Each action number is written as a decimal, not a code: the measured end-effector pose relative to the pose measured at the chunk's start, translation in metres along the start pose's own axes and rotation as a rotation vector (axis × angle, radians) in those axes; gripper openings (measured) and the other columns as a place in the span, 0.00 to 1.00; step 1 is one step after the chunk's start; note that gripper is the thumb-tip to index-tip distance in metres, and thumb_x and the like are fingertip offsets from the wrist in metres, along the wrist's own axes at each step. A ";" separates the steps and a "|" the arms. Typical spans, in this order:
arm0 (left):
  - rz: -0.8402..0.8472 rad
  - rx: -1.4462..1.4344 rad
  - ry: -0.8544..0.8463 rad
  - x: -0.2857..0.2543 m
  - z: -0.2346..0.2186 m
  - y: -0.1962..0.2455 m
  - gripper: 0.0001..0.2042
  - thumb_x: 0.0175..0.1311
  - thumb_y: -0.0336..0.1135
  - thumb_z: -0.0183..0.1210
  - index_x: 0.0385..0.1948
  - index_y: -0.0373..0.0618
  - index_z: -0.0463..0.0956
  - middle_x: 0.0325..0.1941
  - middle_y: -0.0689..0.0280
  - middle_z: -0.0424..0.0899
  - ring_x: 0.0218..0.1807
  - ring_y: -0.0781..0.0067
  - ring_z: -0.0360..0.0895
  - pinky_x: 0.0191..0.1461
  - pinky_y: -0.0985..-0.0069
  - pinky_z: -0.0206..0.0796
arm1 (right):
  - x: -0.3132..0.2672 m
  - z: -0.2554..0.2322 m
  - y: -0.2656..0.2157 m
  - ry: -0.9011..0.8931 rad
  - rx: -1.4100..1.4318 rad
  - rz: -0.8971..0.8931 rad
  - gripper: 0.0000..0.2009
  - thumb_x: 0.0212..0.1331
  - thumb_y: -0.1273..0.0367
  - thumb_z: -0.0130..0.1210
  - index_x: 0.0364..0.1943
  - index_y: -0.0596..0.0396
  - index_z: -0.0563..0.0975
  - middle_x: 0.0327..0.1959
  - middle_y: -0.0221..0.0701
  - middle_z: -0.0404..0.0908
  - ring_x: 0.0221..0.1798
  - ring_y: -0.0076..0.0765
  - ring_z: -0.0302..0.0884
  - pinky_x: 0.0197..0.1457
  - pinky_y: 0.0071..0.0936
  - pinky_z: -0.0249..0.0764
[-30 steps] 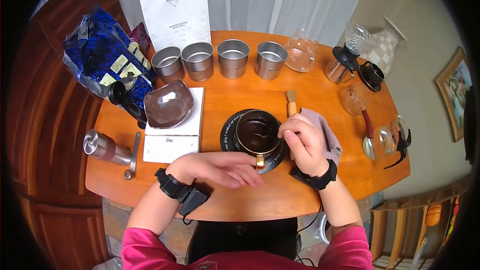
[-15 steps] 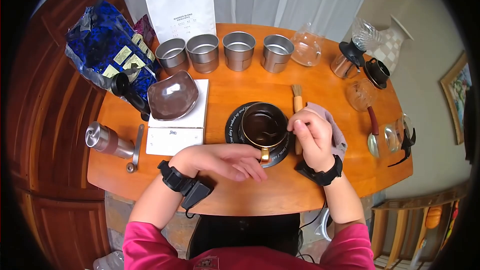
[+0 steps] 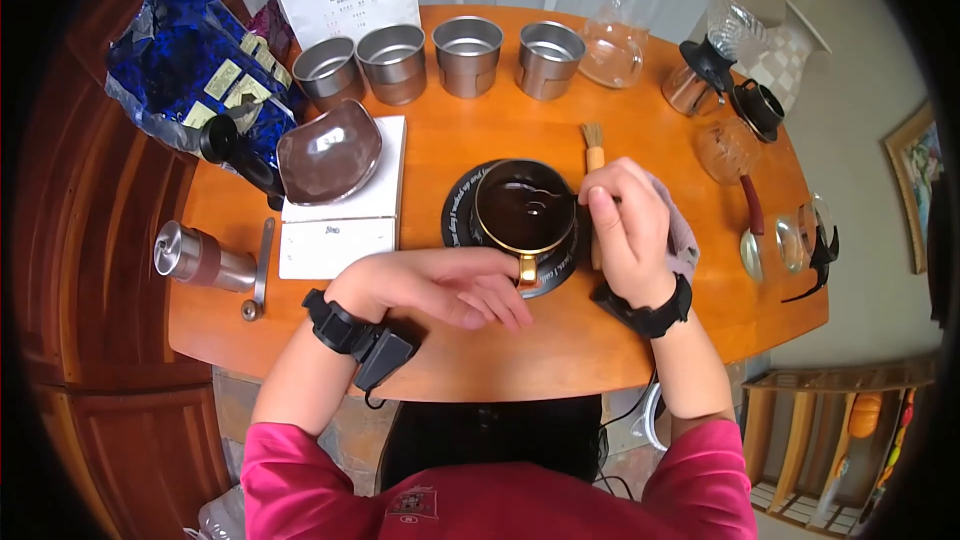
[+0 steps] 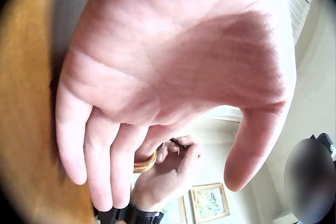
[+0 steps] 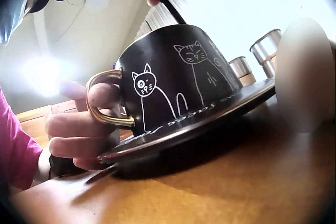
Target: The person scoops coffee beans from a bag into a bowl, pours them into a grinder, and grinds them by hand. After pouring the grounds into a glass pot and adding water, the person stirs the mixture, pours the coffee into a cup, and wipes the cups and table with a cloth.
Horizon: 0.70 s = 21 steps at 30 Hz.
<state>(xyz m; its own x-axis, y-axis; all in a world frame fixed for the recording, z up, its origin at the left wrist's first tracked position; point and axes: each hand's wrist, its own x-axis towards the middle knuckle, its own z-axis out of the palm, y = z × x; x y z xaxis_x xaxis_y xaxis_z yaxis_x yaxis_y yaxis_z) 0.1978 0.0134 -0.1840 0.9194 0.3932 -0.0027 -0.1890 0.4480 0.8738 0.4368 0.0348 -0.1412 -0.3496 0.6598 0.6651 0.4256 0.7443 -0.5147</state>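
Observation:
A black cup [image 3: 500, 225] with white cat drawings and a gold rim holds dark liquid [image 3: 525, 205]. It stands on a black saucer [image 5: 241, 106] with white lettering. My left hand [image 3: 425, 285] lies at its near side, index finger at the gold handle [image 5: 93, 95], fingertip showing within the loop. In the left wrist view the thumb [image 4: 244, 153] is spread wide and the other fingers extend loosely. At the cup's right rim my right hand [image 3: 632, 230] pinches a thin black stick [image 5: 170, 9] that slants down into the cup; its lower end is hidden.
A brush [image 3: 594, 150] and a mauve cloth [image 3: 682, 235] lie right of the saucer. To the left are a scale [image 3: 335, 248] bearing a brown dish [image 3: 330, 152] and a hand grinder [image 3: 205, 258]. Several metal cups [image 3: 467, 60] line the back; glassware [image 3: 727, 150] stands at right.
The head view has shifted, so the table sits higher in it. Both hands keep their places at the cup, the right still pinching the stick. Reflections on the liquid have changed shape.

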 end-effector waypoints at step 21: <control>-0.043 -0.045 -0.002 -0.001 0.003 0.002 0.33 0.49 0.25 0.54 0.63 0.46 0.57 0.58 0.43 0.66 0.60 0.52 0.65 0.62 0.64 0.53 | -0.002 -0.002 0.001 -0.115 0.135 -0.027 0.03 0.56 0.75 0.50 0.32 0.60 0.74 0.30 0.37 0.73 0.30 0.40 0.73 0.34 0.28 0.69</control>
<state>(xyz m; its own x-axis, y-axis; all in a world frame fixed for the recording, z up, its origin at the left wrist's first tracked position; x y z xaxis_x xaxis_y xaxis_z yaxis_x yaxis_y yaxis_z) 0.1978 0.0114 -0.1808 0.9277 0.3714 -0.0389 -0.1647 0.5005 0.8499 0.4401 0.0337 -0.1420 -0.4561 0.6408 0.6175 0.3011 0.7641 -0.5706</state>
